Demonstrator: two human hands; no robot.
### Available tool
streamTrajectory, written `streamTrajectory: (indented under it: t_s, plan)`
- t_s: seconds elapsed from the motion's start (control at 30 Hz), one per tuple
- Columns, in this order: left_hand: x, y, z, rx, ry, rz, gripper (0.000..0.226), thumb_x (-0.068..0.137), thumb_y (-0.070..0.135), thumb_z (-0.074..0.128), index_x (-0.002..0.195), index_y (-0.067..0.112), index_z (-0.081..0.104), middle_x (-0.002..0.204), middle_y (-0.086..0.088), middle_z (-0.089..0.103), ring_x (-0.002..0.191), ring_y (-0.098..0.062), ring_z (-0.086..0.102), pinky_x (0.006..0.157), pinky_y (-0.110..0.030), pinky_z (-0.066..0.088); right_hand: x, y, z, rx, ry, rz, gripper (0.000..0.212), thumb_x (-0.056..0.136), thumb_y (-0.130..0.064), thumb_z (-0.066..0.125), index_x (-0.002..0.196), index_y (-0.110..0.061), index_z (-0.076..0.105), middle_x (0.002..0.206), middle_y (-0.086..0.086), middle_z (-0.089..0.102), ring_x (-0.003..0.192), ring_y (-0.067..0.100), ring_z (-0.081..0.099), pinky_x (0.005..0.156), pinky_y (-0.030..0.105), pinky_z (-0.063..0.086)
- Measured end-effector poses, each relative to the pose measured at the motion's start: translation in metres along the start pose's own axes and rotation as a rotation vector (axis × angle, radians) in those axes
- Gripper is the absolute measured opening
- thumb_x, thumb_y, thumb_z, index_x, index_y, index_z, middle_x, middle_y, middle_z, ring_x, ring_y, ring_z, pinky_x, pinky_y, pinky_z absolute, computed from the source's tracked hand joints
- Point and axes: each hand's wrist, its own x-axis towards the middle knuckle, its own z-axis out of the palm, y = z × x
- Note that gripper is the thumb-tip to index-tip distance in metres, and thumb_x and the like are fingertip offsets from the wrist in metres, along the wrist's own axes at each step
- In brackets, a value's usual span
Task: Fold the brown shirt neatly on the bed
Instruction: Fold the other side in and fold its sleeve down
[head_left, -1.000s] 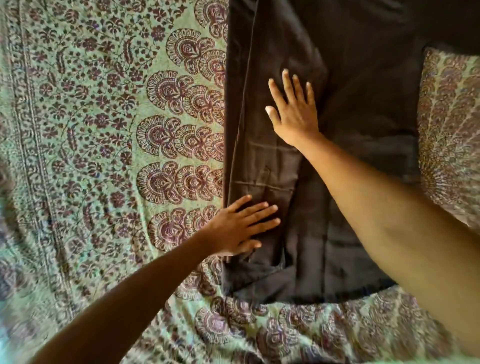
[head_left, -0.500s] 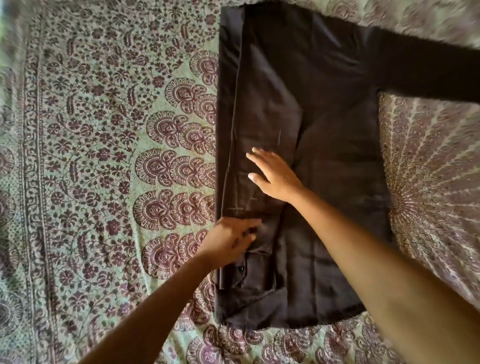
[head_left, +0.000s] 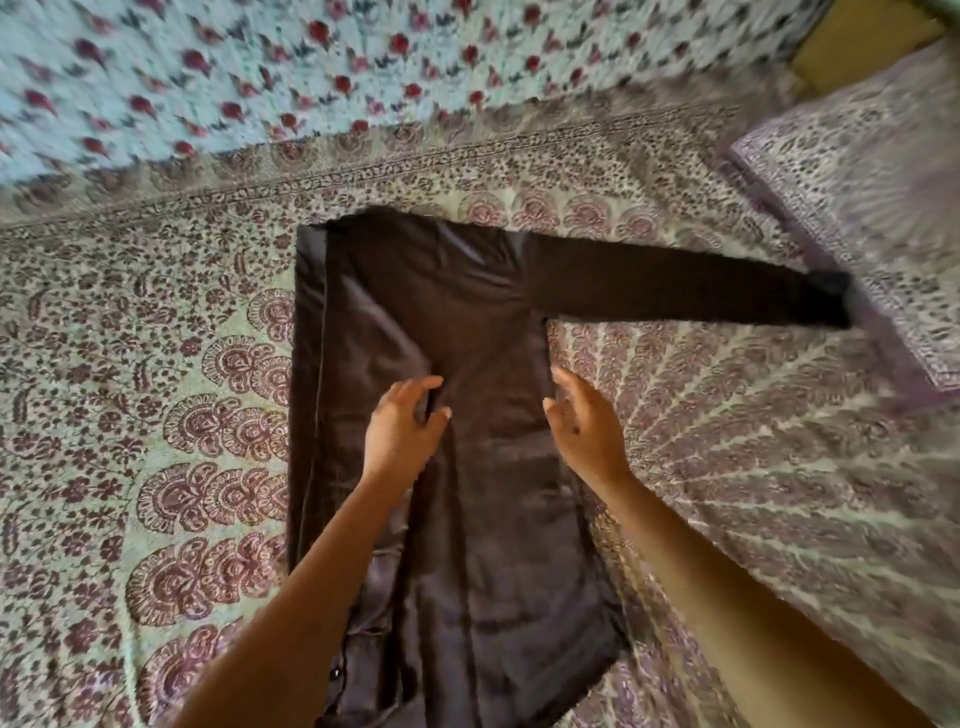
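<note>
Shirt (head_left: 467, 322) lies flat on the bed (head_left: 156, 415), collar end away from the person, hem (head_left: 467, 691) nearest. One side is turned in as a long panel (head_left: 332, 389) down the left edge. The other sleeve (head_left: 685, 291) sticks straight out to the right, with its cuff at the edge of the pillow (head_left: 857, 208).

Left hand (head_left: 402, 428) is over mid-body at the panel's inner edge. Grip is loosely curled, thumb near the fingers, and I can't tell if it has cloth pinched or just rests there. Right hand (head_left: 584, 426) is at the shirt's right side edge, below the armpit. Grip is slack, fingers spread, holding nothing. Contact with the cloth is unclear because of blur.

Handling, my read:
- Thin, light and soft, with no stiffness, so it droops from any single hold.
- The slight sheen suggests layers slide on each other, so the folded panel may shift if dragged.
- It creases easily, so smooth with a flat palm.

Where to hold for the next fold, probably the right side:
- Pinch at the shoulder seam and low on the side seam, and lift both together.
- Bring the sleeve over by the cuff, laid down along the body.
- Keep one palm on the panel as an anchor.
</note>
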Motion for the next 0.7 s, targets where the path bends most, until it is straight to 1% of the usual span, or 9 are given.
streamTrajectory:
  t_s: [0.07, 0.17, 0.23, 0.27, 0.33, 0.4, 0.47, 0.57, 0.7]
  plan:
    - [0.008, 0.031, 0.020, 0.060, -0.026, 0.028, 0.038, 0.083, 0.019, 0.067, 0.120, 0.017, 0.060, 0.118, -0.006, 0.061, 0.109, -0.023, 0.056, 0.089, -0.029, 0.042, 0.009, 0.025, -0.027, 0.008, 0.003, 0.029, 0.049, 0.086, -0.030, 0.044, 0.131, -0.012, 0.048, 0.127, 0.004, 0.059, 0.108, 0.019, 0.060, 0.090, 0.034, 0.050]
    - [0.021, 0.073, 0.058, 0.075, -0.056, -0.024, 0.037, 0.084, 0.022, 0.065, 0.121, 0.018, 0.060, 0.117, -0.002, 0.062, 0.104, -0.021, 0.058, 0.087, -0.031, 0.045, 0.021, 0.067, -0.066, 0.015, -0.020, 0.073, 0.045, 0.088, -0.029, 0.044, 0.131, -0.017, 0.047, 0.128, -0.001, 0.057, 0.096, 0.005, 0.060, 0.078, 0.024, 0.051]
    - [0.026, 0.091, 0.083, 0.065, -0.065, -0.133, 0.032, 0.084, 0.023, 0.064, 0.116, 0.020, 0.061, 0.110, 0.000, 0.067, 0.100, -0.021, 0.062, 0.084, -0.032, 0.048, 0.027, 0.092, -0.081, -0.006, -0.062, 0.094, 0.042, 0.090, -0.020, 0.050, 0.132, -0.019, 0.047, 0.129, -0.001, 0.056, 0.104, 0.013, 0.061, 0.082, 0.029, 0.052]
    - [0.028, 0.097, 0.096, 0.081, -0.075, -0.201, 0.028, 0.084, 0.024, 0.063, 0.112, 0.021, 0.063, 0.107, 0.001, 0.069, 0.098, -0.022, 0.063, 0.082, -0.031, 0.048, 0.032, 0.103, -0.086, -0.006, -0.100, 0.112, 0.041, 0.090, -0.017, 0.051, 0.131, -0.021, 0.047, 0.128, -0.001, 0.058, 0.102, 0.018, 0.063, 0.078, 0.030, 0.053]
    - [0.028, 0.101, 0.117, 0.200, -0.136, -0.338, 0.019, 0.085, 0.027, 0.060, 0.102, 0.022, 0.065, 0.105, -0.004, 0.069, 0.099, -0.027, 0.062, 0.078, -0.031, 0.046, 0.043, 0.121, -0.087, 0.031, -0.191, 0.145, 0.040, 0.092, -0.016, 0.050, 0.131, -0.020, 0.046, 0.124, 0.001, 0.060, 0.072, 0.013, 0.067, 0.053, 0.019, 0.047]
    - [0.021, 0.093, 0.135, 0.371, -0.322, -0.439, 0.025, 0.084, 0.037, 0.059, 0.103, 0.021, 0.066, 0.110, -0.006, 0.067, 0.103, -0.029, 0.061, 0.078, -0.031, 0.045, 0.057, 0.133, -0.077, 0.061, -0.270, 0.170, 0.036, 0.093, -0.015, 0.049, 0.130, -0.016, 0.047, 0.119, 0.004, 0.063, 0.052, -0.002, 0.056, 0.041, 0.011, 0.038]
    - [0.007, 0.080, 0.153, 0.480, -0.515, -0.534, 0.039, 0.080, 0.052, 0.061, 0.106, 0.023, 0.066, 0.112, -0.004, 0.067, 0.105, -0.025, 0.062, 0.077, -0.029, 0.045, 0.072, 0.139, -0.060, 0.059, -0.364, 0.206, 0.034, 0.094, -0.017, 0.048, 0.129, -0.016, 0.049, 0.117, 0.005, 0.064, 0.061, 0.005, 0.059, 0.043, 0.010, 0.039]
    - [-0.022, 0.062, 0.171, 0.452, -0.640, -0.574, 0.051, 0.071, 0.063, 0.065, 0.109, 0.029, 0.062, 0.113, -0.001, 0.067, 0.103, -0.021, 0.063, 0.080, -0.028, 0.048, 0.090, 0.140, -0.025, 0.132, -0.463, 0.289, 0.035, 0.095, -0.021, 0.048, 0.130, -0.015, 0.049, 0.119, 0.005, 0.062, 0.058, 0.004, 0.051, 0.039, 0.005, 0.033]
    - [-0.056, 0.060, 0.195, 0.643, -0.739, -0.516, 0.073, 0.073, 0.070, 0.057, 0.122, 0.016, 0.054, 0.127, -0.006, 0.057, 0.117, -0.025, 0.056, 0.089, -0.032, 0.045, 0.121, 0.126, 0.020, 0.347, -0.429, 0.489, 0.037, 0.091, -0.021, 0.053, 0.125, -0.007, 0.052, 0.111, 0.005, 0.063, 0.081, 0.012, 0.060, 0.058, 0.009, 0.046]
